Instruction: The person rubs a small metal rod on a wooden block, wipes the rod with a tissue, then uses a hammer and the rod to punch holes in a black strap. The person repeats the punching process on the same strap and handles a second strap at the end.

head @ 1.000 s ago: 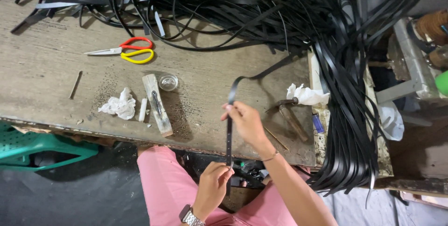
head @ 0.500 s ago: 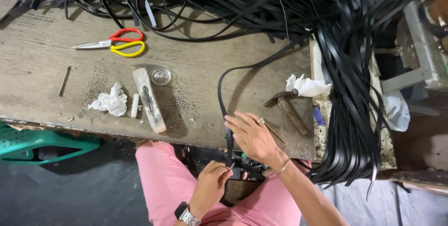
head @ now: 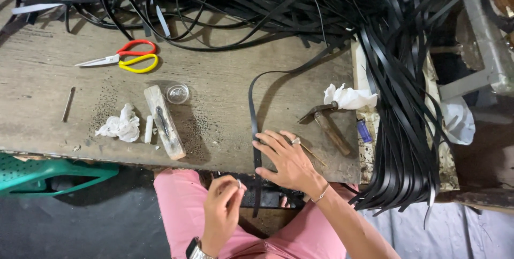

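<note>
A long black strap curves out of the pile, runs toward me over the wooden table and hangs off its front edge. My right hand lies flat with spread fingers at the table edge, pressing that strap down. My left hand is below the edge, above my pink-trousered lap, with thumb and fingers pinched on a small shiny piece just left of the hanging strap end.
A hammer and crumpled tissue lie right of my hand. A wooden block, small clear dish, tissue, nail and red-yellow scissors sit left. Black straps cover the back and drape over the right edge.
My right hand went from holding the strap upright to laying it flat and pressing it on the table edge. My left hand let go of the strap's lower end and pinched a small piece.
</note>
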